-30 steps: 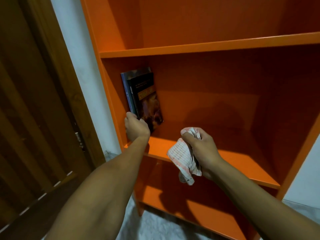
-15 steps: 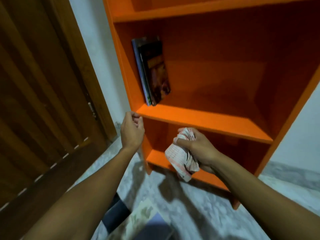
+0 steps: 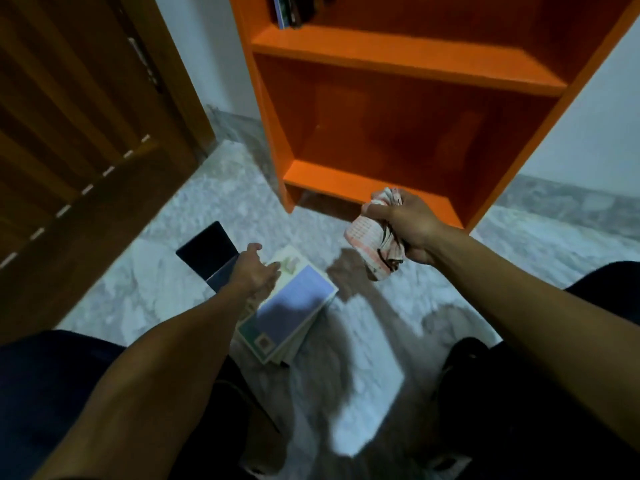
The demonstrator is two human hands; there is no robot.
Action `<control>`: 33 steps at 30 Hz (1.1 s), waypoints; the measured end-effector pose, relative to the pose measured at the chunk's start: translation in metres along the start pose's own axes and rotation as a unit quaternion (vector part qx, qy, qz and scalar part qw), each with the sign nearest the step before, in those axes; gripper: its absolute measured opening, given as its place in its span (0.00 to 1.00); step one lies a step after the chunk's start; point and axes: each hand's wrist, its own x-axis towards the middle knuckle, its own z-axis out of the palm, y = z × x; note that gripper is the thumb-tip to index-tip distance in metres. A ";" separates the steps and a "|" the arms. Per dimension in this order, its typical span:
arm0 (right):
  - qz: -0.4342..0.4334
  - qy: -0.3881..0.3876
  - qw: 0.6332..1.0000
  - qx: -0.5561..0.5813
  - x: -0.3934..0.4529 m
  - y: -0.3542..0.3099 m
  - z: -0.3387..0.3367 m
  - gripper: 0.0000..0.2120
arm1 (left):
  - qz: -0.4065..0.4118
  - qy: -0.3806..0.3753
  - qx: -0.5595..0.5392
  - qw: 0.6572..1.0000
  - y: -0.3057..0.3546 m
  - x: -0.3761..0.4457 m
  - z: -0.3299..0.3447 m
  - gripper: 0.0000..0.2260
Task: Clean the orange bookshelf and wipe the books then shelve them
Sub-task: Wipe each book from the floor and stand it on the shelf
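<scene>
The orange bookshelf (image 3: 408,53) stands ahead on the floor. A few shelved books (image 3: 294,10) lean at its top left, cut off by the frame edge. A stack of books with a blue and green cover (image 3: 294,313) lies on the floor in front of me, and a dark book (image 3: 207,252) lies just left of it. My left hand (image 3: 254,273) hovers over the far edge of the stack, fingers apart, holding nothing. My right hand (image 3: 405,225) is raised in front of the lowest shelf, closed around a crumpled white and red cloth (image 3: 372,244).
A brown wooden door (image 3: 79,133) fills the left side. The floor (image 3: 536,244) is pale marbled tile. White wall shows on both sides of the shelf. My knees in dark trousers (image 3: 52,393) frame the bottom corners.
The view has tilted down from the shelf to the floor. My left hand has left the shelf edge and dropped to the stack of books. My right hand still grips the cloth.
</scene>
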 end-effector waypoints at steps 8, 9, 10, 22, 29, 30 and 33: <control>0.019 0.004 1.000 -0.005 0.011 0.017 0.000 0.12 | -0.071 -0.046 0.166 0.982 -0.053 0.014 0.021 0.43; 0.022 0.003 1.000 -0.004 0.012 0.019 -0.002 0.12 | -0.077 -0.041 0.181 0.980 -0.053 0.011 0.021 0.44; 0.024 0.002 1.000 -0.005 0.013 0.020 -0.003 0.12 | -0.084 -0.035 0.196 0.976 -0.052 0.008 0.021 0.45; 0.196 -0.021 0.963 0.186 0.008 0.019 -0.003 0.02 | 0.040 -0.014 0.260 0.965 -0.007 0.004 -0.013 0.16; 0.224 -0.001 0.940 0.257 -0.003 0.007 0.014 0.15 | 0.076 -0.095 0.047 0.991 0.058 -0.004 -0.044 0.05; 0.214 0.007 0.940 0.266 -0.002 0.001 0.016 0.15 | 0.075 -0.093 0.017 0.993 0.072 -0.010 -0.053 0.04; 0.127 0.074 0.966 0.213 0.010 -0.012 0.012 0.13 | 0.096 -0.077 -0.076 0.989 0.111 -0.031 -0.084 0.06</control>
